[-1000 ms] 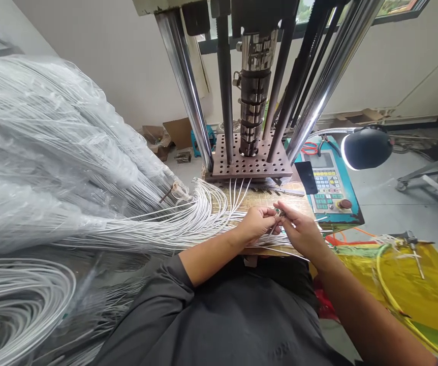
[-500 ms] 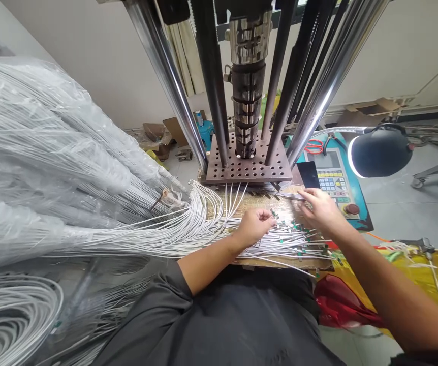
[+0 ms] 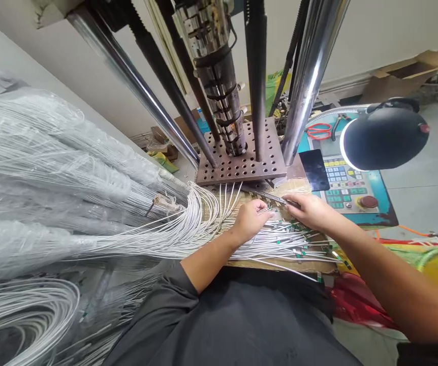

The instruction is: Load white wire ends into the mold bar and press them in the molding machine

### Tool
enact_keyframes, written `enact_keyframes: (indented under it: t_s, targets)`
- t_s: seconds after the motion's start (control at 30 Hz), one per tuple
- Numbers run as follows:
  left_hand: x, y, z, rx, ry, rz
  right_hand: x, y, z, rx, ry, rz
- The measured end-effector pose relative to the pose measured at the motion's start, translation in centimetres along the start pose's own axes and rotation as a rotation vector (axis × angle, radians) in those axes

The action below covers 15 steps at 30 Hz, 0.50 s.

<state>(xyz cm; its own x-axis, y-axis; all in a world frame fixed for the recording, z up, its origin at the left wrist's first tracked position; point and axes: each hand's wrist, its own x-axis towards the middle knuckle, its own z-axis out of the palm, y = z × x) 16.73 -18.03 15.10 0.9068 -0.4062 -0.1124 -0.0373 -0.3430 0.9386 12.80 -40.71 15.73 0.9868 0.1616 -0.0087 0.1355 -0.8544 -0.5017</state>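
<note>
My left hand [image 3: 250,219] is closed in a pinch over the white cables [image 3: 169,234], at a cable end with small green tags by its fingertips. My right hand [image 3: 306,209] is wrapped round a long thin metal tool [image 3: 270,196], which points left toward the front edge of the perforated metal plate [image 3: 242,168]. A few cables rise to the underside of that plate. Many cable ends with green tags [image 3: 299,252] lie on the cardboard-covered surface [image 3: 287,264] below my hands.
Steel columns [image 3: 312,81] and dark rods stand above the plate. At right are a black lamp [image 3: 386,137], a teal control panel [image 3: 379,203] and red-handled scissors [image 3: 319,131]. Plastic-wrapped cable bundles [image 3: 51,152] fill the left side.
The view has shifted and tilted. My right hand and the metal tool have come closer to my left hand, which stays pinched over the cables.
</note>
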Motion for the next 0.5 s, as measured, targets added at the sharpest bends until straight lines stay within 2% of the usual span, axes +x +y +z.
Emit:
enact_keyframes:
  t_s: [0.1,0.3,0.4,0.5]
  targets:
    - [0.7,-0.1,0.4,0.024,-0.075,-0.063,0.2,0.3,0.0,0.063,-0.024,-0.009]
    - [2.2,1.1,0.2,-0.271,-0.255,-0.332,0.6,0.5,-1.1,0.156,-0.111,-0.038]
    - [2.5,1.5,0.1,-0.302,-0.279,-0.39,0.6,0.9,-1.1,0.208,-0.107,-0.062]
    - [2.6,1.5,0.2,-0.305,-0.275,-0.385,0.7,1.2,-0.7,0.24,-0.101,-0.052]
